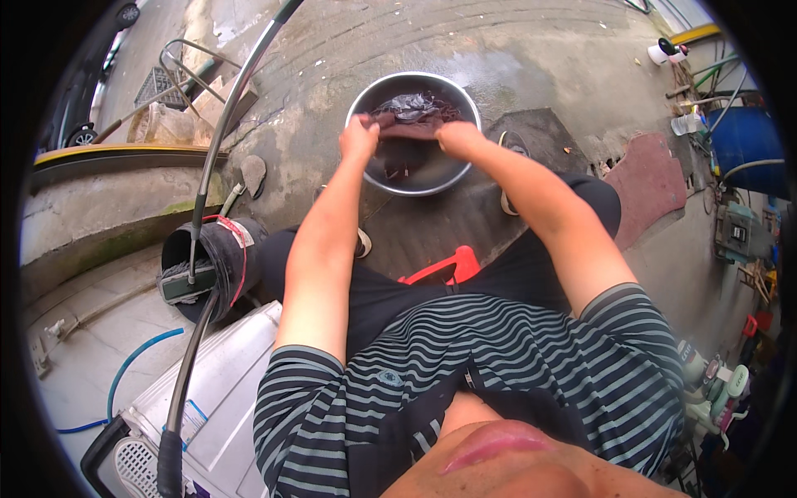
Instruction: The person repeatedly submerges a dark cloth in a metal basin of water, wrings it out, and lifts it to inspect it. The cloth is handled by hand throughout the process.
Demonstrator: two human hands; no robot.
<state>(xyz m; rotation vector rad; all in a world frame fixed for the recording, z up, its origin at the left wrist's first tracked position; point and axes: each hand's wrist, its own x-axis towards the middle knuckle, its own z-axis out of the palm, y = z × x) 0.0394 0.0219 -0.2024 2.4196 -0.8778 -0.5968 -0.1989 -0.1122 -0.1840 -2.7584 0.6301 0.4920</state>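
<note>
A round metal basin (418,191) stands on the wet concrete between my feet. Dark brown cloth (411,127) is stretched across it, gripped at its left end by my left hand (359,138) and at its right end by my right hand (459,139). Behind the stretched part, more cloth with a shiny greyish patch (411,106) lies bunched in the far half of the basin. The near half looks dark, perhaps with water and a piece of cloth below. My fingertips are partly hidden by the cloth.
A black bucket (246,261) holding a squeeze mop (187,283) stands at my left, beside a white appliance (218,373). A red plastic piece (464,264) shows between my legs. To the right lies a reddish mat (650,180), near a blue barrel (747,146).
</note>
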